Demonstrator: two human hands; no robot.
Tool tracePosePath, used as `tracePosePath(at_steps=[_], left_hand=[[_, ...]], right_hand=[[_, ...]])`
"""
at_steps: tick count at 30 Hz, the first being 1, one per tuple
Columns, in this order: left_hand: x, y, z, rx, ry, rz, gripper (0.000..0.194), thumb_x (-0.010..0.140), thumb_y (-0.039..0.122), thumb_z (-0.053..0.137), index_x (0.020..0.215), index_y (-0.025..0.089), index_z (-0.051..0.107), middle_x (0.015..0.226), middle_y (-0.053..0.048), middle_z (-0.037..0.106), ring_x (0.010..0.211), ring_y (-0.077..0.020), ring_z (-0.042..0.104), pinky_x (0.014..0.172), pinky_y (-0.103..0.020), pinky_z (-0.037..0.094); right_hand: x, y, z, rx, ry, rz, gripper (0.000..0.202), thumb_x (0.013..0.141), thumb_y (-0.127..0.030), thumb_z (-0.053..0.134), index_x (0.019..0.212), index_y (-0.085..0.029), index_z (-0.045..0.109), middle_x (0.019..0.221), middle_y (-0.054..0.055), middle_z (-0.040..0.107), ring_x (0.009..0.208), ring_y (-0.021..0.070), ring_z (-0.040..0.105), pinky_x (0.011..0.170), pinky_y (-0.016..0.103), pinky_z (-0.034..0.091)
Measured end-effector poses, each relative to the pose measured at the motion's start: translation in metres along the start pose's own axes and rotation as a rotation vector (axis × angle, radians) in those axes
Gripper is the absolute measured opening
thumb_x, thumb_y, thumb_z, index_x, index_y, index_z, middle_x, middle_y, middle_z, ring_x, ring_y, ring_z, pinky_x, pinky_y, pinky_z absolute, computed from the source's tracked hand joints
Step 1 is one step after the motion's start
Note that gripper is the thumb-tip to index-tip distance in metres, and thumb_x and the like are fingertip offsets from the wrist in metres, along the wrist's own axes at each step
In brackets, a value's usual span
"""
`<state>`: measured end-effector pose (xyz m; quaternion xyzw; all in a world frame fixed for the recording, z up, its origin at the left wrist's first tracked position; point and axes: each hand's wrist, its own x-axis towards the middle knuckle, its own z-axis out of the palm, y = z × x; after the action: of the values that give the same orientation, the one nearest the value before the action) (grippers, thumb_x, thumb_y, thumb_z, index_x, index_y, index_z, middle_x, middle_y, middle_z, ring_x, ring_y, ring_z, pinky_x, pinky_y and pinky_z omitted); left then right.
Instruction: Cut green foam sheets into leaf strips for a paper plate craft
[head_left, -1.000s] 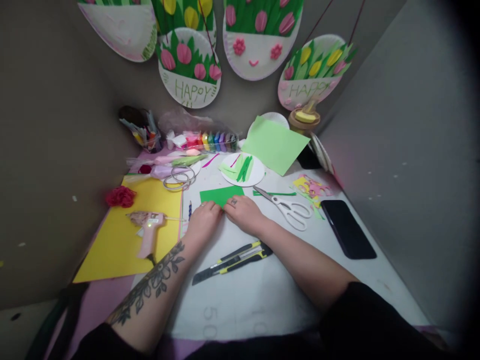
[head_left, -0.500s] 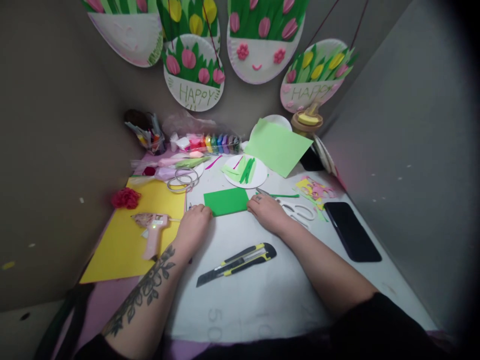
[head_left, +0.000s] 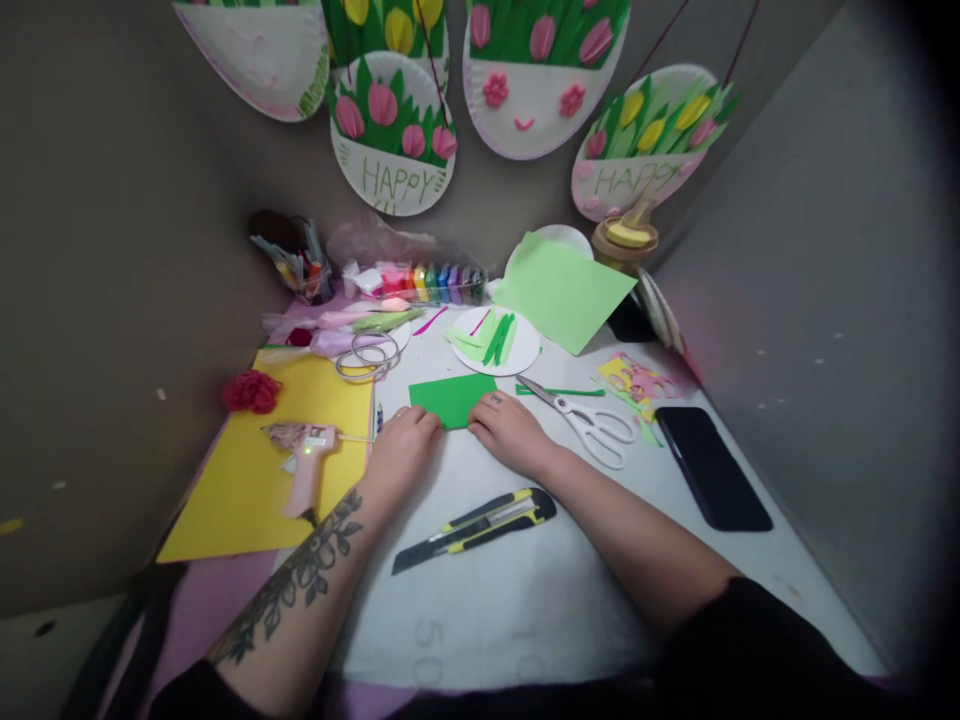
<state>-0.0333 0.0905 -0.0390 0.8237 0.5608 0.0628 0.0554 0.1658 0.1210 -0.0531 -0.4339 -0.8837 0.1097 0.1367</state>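
A folded-looking rectangle of dark green paper (head_left: 451, 396) lies on the white table in front of me. My left hand (head_left: 407, 440) is closed at its near left edge, fingertips on the paper. At the near right edge my right hand (head_left: 508, 430) is closed too, thumb and fingers drawn together on the paper. Its underside and the thumbs are partly hidden. White-handled scissors (head_left: 592, 425), blades partly open, lie to the right of my right hand. Nearer to me, a black and yellow utility knife (head_left: 476, 528) rests with its blade out to the left.
On the left, a pink glue gun (head_left: 306, 462) lies on yellow sheets (head_left: 217, 500). A black phone (head_left: 712, 468) is at the right. Behind the green paper stands a white paper plate (head_left: 525, 350) with green strips. Light green paper (head_left: 566, 290) leans at the back. Decorated plates (head_left: 394, 180) hang above.
Both hands have slid inward along the near edge of the green paper and are closer together. More of the scissors shows. The view has shifted slightly.
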Motion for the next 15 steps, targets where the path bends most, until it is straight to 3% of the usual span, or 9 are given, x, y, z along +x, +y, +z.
tracePosePath(at_steps=[8,15], left_hand=[[0.002,0.002,-0.003,-0.173,0.036,-0.063,0.023,0.088,0.02,0.045,0.073,0.017,0.063,0.078,-0.006,0.059,0.081,-0.0192,0.055,0.076,-0.03,0.043],[0.006,0.0,-0.003,-0.143,0.013,-0.085,0.022,0.084,0.018,0.045,0.071,0.018,0.062,0.075,-0.006,0.057,0.077,-0.0191,0.054,0.071,-0.03,0.042]], right_hand=[[-0.006,0.006,-0.002,0.012,0.03,0.115,0.017,0.09,-0.02,0.05,0.081,-0.017,0.064,0.083,0.007,0.061,0.087,0.0208,0.051,0.081,0.032,0.038],[-0.007,0.014,-0.005,-0.073,0.011,0.25,0.018,0.088,-0.02,0.049,0.081,-0.017,0.064,0.086,0.008,0.062,0.089,0.0228,0.052,0.078,0.033,0.038]])
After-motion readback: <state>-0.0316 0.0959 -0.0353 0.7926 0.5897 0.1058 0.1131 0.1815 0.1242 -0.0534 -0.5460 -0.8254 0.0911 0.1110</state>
